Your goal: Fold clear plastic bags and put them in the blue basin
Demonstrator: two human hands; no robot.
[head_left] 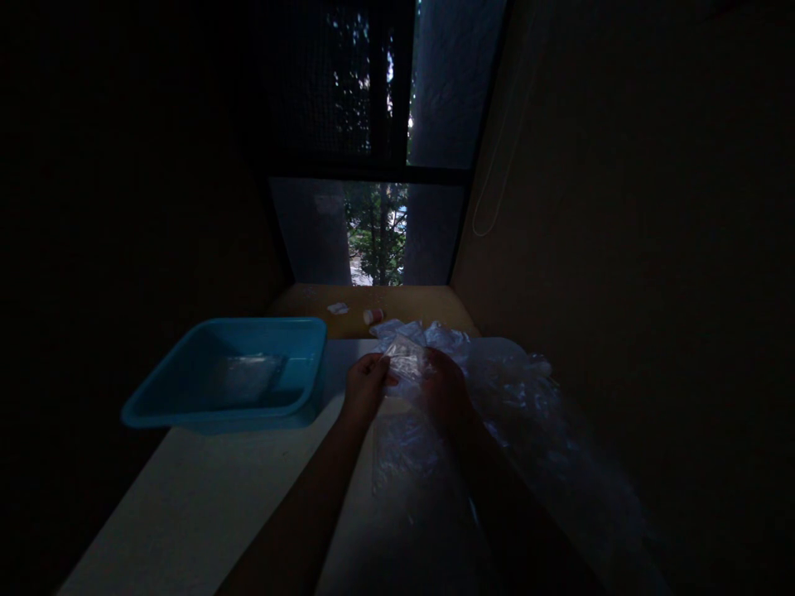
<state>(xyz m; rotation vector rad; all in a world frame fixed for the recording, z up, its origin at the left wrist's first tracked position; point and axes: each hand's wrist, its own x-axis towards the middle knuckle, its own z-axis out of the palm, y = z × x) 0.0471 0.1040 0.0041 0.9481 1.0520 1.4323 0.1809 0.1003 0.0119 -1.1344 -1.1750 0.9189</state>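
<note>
Between my two hands a small clear plastic bag [407,358] is held up above the white table. My left hand [366,382] pinches its left edge with thumb and fingers. At the bag's right edge is my right hand [445,382], closed on it, though its fingers are mostly in shadow. Below my hands another clear plastic bag [405,447] lies flat on the table. A loose heap of clear plastic bags [522,389] spreads beyond and to the right of my right hand.
On the left of the white table [236,497] stands a blue plastic basin [304,406] with a clear packet [248,372] inside. Behind the table, a ledge [428,306] under the window carries a crumpled white scrap [338,308] and a tipped paper cup [373,316]. Dark walls rise on both sides.
</note>
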